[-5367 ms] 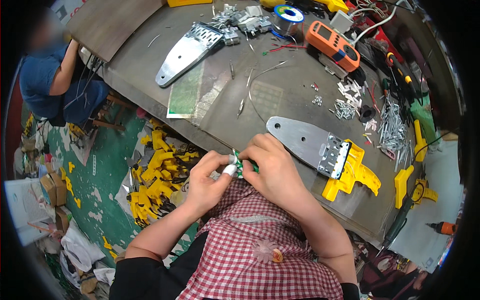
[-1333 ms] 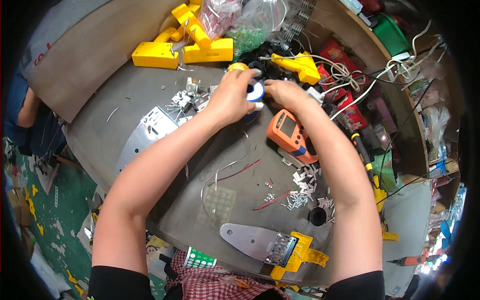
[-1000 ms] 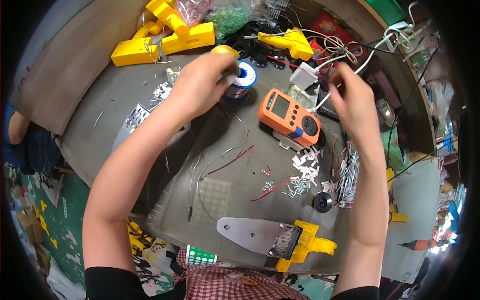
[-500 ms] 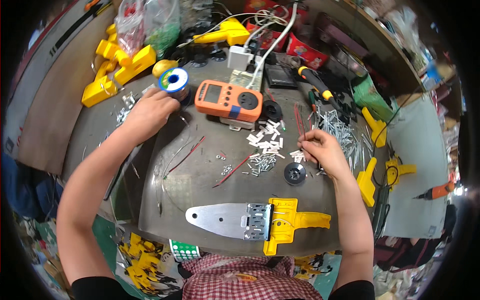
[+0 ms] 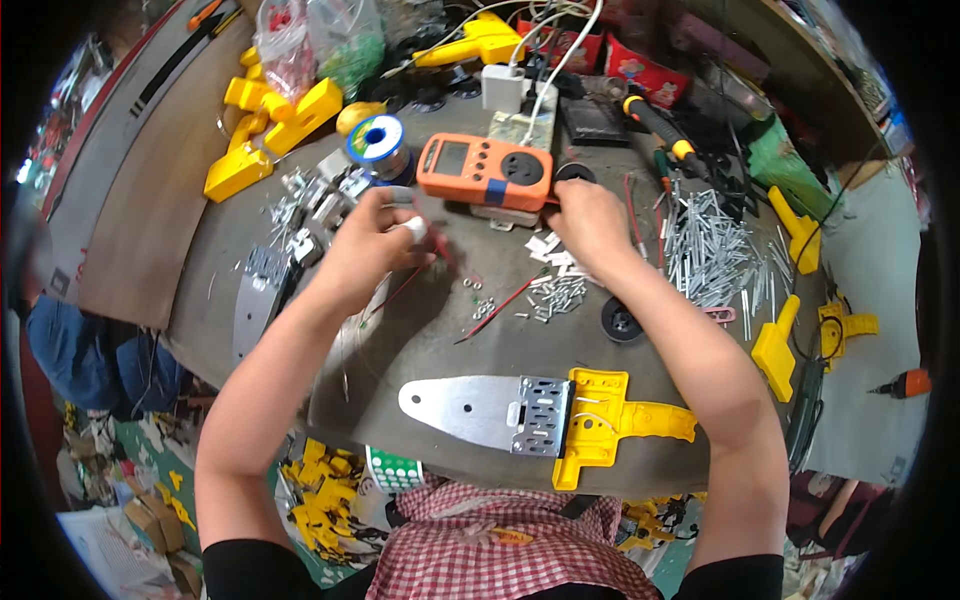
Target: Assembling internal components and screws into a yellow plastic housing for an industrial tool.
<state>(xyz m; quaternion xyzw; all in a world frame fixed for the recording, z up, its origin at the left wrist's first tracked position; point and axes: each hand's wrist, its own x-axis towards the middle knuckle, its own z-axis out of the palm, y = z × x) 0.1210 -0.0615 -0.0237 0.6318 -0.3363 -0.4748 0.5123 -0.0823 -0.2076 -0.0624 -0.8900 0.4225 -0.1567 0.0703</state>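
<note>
My left hand [image 5: 372,245] is over the left middle of the bench, fingers closed. A small white piece and a blurred red streak show at its fingertips; I cannot make out what it holds. My right hand [image 5: 590,222] is bent closed at the right end of an orange meter [image 5: 485,172], beside a black round part [image 5: 574,174]; whatever its fingertips grip is hidden. Nearer lies a tapered metal plate [image 5: 455,410] with a slotted bracket [image 5: 543,415], joined to an open yellow handle shell [image 5: 598,415]. A red wire [image 5: 500,311] lies between the hands and the plate.
A solder spool [image 5: 378,140] stands left of the meter. White sleeves, small screws [image 5: 560,295] and a black disc [image 5: 622,320] lie under my right forearm. Long screws [image 5: 705,245] are heaped to the right. Yellow handles [image 5: 775,350] and a screwdriver [image 5: 660,130] lie around the edges.
My left hand has moved from beside the solder spool toward me and right. My right hand has left the white sleeves and moved up to the meter's end. The whole view has shifted.
</note>
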